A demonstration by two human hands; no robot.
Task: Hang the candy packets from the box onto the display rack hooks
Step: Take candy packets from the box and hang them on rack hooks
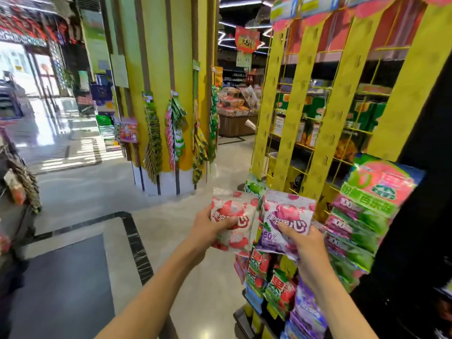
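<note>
We hold two candy packets side by side at chest height, just in front of the yellow display rack (352,99). Our left hand (208,228) grips the pink-and-white packet (232,216), thumb curled over its front; our right hand (304,243) pinches the purple packet (286,221) by its lower edge, thumb on the front. The two packets nearly touch along their inner edges, both upright with their crimped tops up. Open air lies to the left of the pink-and-white packet, while the purple packet sits close against hanging packets (362,216) on the rack, green and pink ones to its right and red, green and purple ones below. The rack's upper strips stand bare. Beneath us runs a pale polished floor (171,211) with a dark mat (66,285) bordered in black. Beyond, a yellow pillar (159,69) carries hanging strips of snacks.
</note>
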